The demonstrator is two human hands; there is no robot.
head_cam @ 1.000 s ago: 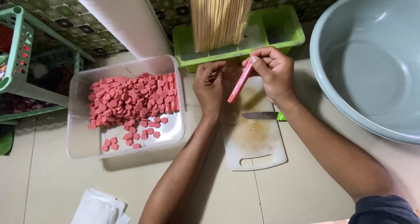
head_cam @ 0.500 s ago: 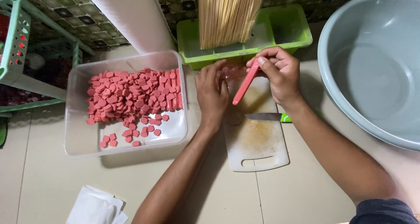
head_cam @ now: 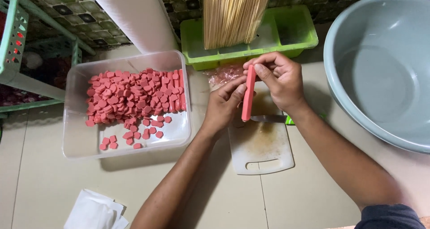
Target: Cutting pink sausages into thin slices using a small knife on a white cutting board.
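Clear tub holds pink sausage slices; green tray holds skewers; grey basin empty. Both hands' fingers grip sausage stick over cutting board.

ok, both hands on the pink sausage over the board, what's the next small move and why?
Probably lower the sausage stick flat onto the white cutting board. The right hand pinches its top and the left hand steadies its lower part, so it hangs upright above the board. The knife lies unheld there, and the clear tub holds cut slices.
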